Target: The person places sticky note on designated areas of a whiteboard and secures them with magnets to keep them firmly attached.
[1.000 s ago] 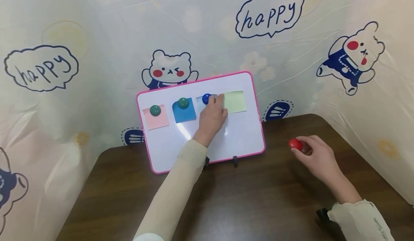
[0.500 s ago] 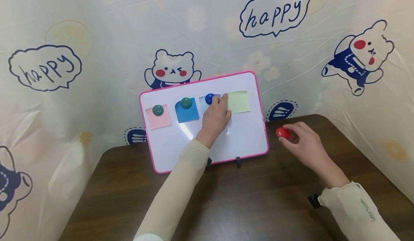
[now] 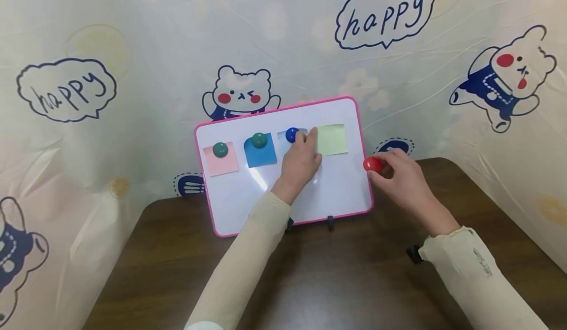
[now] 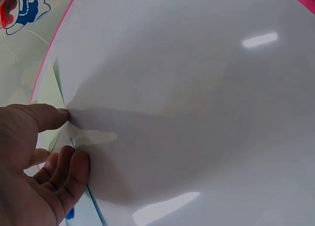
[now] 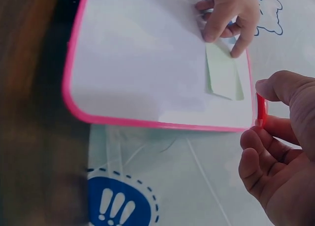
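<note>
On a white board with a pink rim (image 3: 334,187), my left hand (image 3: 298,165) presses the left edge of a pale green sticky note (image 3: 333,140) with its fingertips. A blue round magnet (image 3: 291,134) sits on a light blue note (image 3: 283,146), which that hand partly covers. Just off the board's right rim, my right hand (image 3: 405,180) pinches a red round magnet (image 3: 372,165) between thumb and finger. In the right wrist view the red magnet (image 5: 261,108) appears edge-on, near the pale green note (image 5: 224,76).
Further left on the board, green magnets (image 3: 220,149) lie on a pink note (image 3: 223,165) and a blue note (image 3: 261,157). The board stands tilted on black feet (image 3: 330,222) on a dark wooden table (image 3: 354,271). Behind hangs a patterned cloth (image 3: 155,88).
My right hand has moved left and up with the red magnet, from over the table to the board's right rim. The left hand stays at the pale green note.
</note>
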`<state>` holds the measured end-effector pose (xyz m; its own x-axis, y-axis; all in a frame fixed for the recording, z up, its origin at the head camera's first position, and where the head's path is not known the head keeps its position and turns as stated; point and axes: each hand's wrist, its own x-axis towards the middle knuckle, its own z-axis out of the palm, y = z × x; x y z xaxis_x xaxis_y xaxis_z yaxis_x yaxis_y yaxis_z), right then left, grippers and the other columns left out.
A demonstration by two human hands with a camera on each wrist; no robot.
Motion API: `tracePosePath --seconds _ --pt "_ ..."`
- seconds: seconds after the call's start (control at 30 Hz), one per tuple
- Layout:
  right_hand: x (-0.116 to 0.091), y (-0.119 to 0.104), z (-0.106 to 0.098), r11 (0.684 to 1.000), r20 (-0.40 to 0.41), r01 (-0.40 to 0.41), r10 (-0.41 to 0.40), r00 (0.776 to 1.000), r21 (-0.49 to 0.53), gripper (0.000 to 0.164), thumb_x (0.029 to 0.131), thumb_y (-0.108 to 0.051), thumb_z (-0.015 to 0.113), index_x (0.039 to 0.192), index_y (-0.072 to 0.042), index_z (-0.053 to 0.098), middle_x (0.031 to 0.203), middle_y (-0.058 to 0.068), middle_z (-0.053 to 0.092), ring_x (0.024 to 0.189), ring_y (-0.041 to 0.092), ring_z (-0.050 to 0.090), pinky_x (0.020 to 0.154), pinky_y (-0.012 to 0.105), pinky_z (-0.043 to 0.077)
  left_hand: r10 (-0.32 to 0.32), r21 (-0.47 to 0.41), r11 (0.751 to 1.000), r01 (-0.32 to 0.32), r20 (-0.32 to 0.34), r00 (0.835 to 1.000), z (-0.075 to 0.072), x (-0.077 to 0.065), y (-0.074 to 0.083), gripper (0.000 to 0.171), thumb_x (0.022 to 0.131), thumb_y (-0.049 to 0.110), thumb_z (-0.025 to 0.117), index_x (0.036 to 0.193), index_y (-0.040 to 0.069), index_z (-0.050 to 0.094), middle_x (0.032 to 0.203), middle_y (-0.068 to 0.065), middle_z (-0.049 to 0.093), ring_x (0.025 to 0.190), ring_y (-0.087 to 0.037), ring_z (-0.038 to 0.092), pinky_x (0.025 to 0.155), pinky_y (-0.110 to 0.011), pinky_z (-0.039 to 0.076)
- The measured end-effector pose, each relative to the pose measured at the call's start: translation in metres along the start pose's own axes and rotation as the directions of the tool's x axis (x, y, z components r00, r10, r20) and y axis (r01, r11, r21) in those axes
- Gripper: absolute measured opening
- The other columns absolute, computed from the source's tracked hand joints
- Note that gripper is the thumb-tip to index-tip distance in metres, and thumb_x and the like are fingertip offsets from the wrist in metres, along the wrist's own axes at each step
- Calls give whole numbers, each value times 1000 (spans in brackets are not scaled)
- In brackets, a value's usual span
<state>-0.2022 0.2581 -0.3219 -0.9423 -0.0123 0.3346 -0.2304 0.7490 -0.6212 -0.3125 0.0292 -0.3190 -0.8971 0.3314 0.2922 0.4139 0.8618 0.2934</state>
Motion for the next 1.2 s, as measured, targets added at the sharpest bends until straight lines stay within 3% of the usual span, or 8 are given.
tracePosePath --seconds 0.47,0.73,1.2 --pt "29 -22 7 1000 13 27 -27 1000 -10 53 87 -16 80 133 0 59 117 15 54 98 31 56 74 47 59 -9 35 999 8 10 1000 -6 1 7 70 99 27 65 159 13 30 123 -11 48 79 -15 56 73 -23 54" --pt "40 -27 9 998 6 48 -47 999 -42 49 88 -16 78 131 0 61 115 16 55 95 30 56 71 46 59 -18 31 999 18 5 1000 -6 1 9 70 99 26 65 159 13 30 121 -10 47 76 -14 55 68 -21 53" --pt "53 -31 17 996 -15 89 -90 996 -29 50 86 -16 80 130 -1 62 114 14 56 95 29 57 76 46 59 -40 24 999 39 24 999 -3 1 7 72 99 25 66 159 15 30 119 -10 46 75 -15 56 68 -23 54"
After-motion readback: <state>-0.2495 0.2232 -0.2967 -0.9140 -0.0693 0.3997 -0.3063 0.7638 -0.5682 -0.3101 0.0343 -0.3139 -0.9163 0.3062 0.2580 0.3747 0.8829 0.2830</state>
